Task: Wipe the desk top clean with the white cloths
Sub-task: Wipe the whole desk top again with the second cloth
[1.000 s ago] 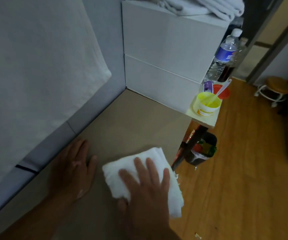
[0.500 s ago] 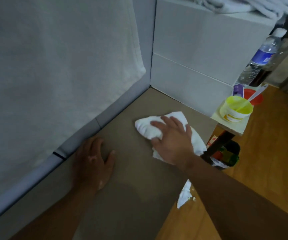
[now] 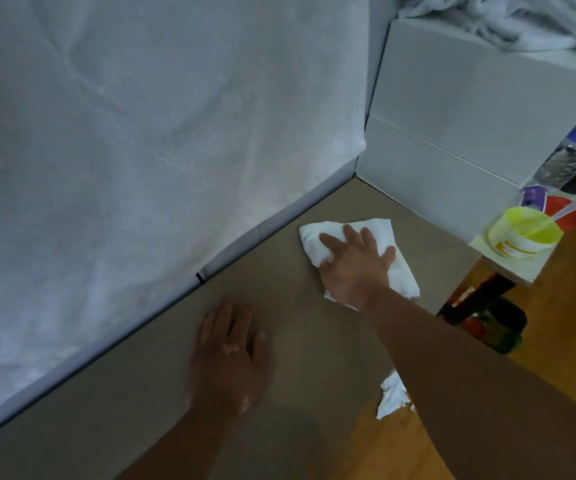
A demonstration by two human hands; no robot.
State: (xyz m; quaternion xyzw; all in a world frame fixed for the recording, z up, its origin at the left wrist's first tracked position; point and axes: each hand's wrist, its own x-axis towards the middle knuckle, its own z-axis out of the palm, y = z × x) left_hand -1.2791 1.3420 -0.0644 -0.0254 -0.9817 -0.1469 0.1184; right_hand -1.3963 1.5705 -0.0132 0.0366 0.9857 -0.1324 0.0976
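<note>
Right hand (image 3: 356, 265) spread flat on white cloth (image 3: 376, 233); left hand (image 3: 227, 355) palm-down on desk (image 3: 314, 341).

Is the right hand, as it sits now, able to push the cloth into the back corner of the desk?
Probably yes. The right hand presses flat on the white cloth, and only bare desk top lies between it and the corner by the white drawer unit. The left hand rests well clear.

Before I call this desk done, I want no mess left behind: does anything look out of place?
Yes. A crumpled white scrap lies at the desk top's near edge, partly over the wooden floor, like a stray cloth or tissue. Otherwise the right hand presses the white cloth flat; the left hand rests bare on the desk.
</note>
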